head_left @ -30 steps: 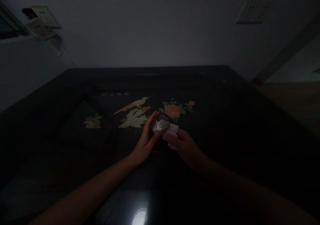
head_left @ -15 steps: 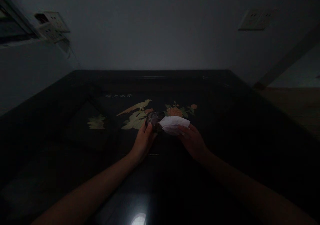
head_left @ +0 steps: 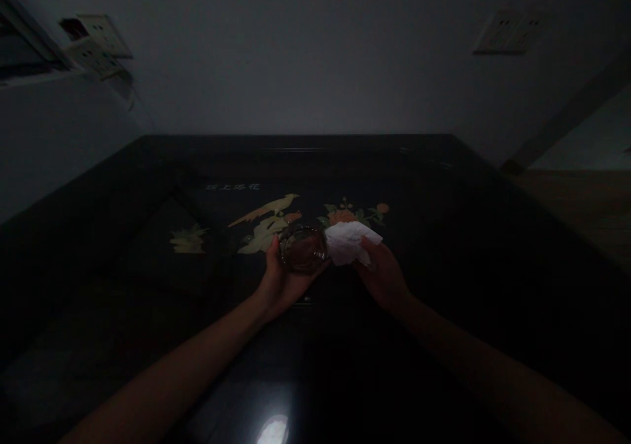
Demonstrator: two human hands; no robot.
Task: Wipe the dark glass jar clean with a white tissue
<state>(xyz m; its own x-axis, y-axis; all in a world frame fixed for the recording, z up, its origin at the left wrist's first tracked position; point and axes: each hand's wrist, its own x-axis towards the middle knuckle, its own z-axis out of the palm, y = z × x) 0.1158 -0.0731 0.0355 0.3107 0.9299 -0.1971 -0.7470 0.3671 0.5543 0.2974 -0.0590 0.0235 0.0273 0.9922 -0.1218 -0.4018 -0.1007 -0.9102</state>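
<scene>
A round, clear glass dish, perhaps an ashtray or small bowl (head_left: 302, 249), rests in my left hand (head_left: 283, 279), with the thumb at its left rim and the fingers beneath it. Its round opening faces up toward me. My right hand (head_left: 382, 270) is closed on a crumpled white tissue (head_left: 349, 240) just right of the dish. The tissue's left end reaches the dish's right edge; whether it touches is hard to tell in the dim light. Both hands are above a dark glossy tabletop (head_left: 315, 339).
Inlaid bird (head_left: 269, 208) and flower (head_left: 342, 215) pictures decorate the tabletop behind the hands. A pale wall (head_left: 305, 56) stands at the table's far edge, with sockets at left (head_left: 101, 46) and right (head_left: 505, 31). The scene is very dark.
The glass dish has been turned so its round opening shows, and my left hand has opened flatter beneath it. The tissue has moved slightly right and spread out.
</scene>
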